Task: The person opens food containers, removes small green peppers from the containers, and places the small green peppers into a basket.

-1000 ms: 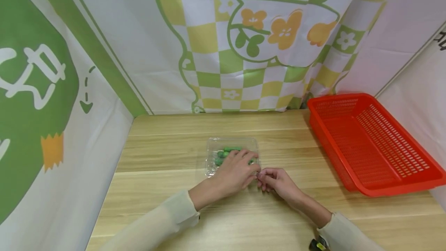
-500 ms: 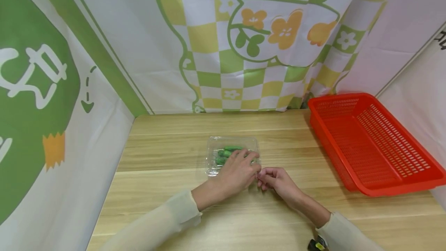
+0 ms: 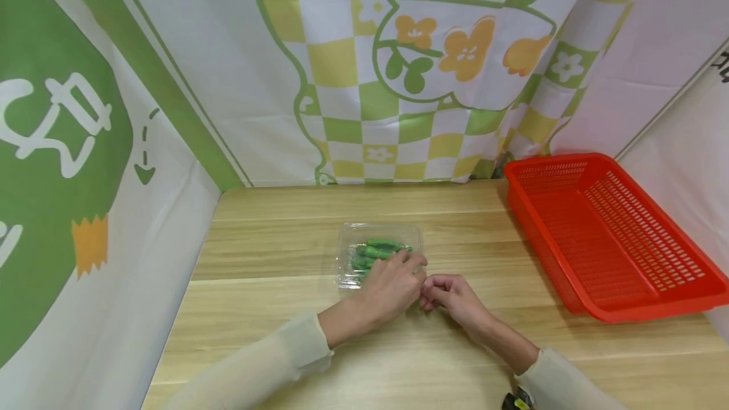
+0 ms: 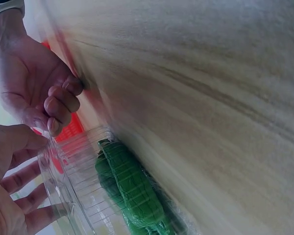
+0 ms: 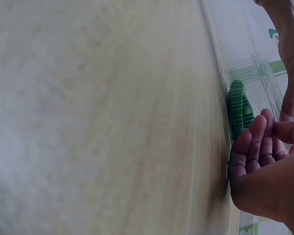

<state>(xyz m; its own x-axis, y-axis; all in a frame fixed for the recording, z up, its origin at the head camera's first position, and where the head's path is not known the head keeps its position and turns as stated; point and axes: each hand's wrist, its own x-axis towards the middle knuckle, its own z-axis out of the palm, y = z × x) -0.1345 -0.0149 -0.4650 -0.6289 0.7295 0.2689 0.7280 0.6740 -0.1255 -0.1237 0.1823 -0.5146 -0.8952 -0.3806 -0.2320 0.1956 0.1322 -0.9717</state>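
L hand (image 3: pixel 392 286) gripping edge of clear plastic box (image 3: pixel 349 235) w/ green peppers (image 3: pixel 378 251), R hand (image 3: pixel 454 298) pinching nr its corner; red basket (image 3: pixel 531 240) on tabletop (image 3: pixel 267 245).

A table (image 3: pixel 256 239) with a pale wood-grain top lies beneath the left hand (image 3: pixel 384 290) and right hand (image 3: pixel 460 304). Beyond them hangs a white curtain (image 3: pixel 336 68) printed with green-and-yellow checks and orange flowers. Left of the left hand, a white wall (image 3: pixel 171 233) bears a green patch (image 3: pixel 62 119); right of the right hand rises a pale wall (image 3: pixel 678 138). Soft light brightens the tabletop nearer than the hands.
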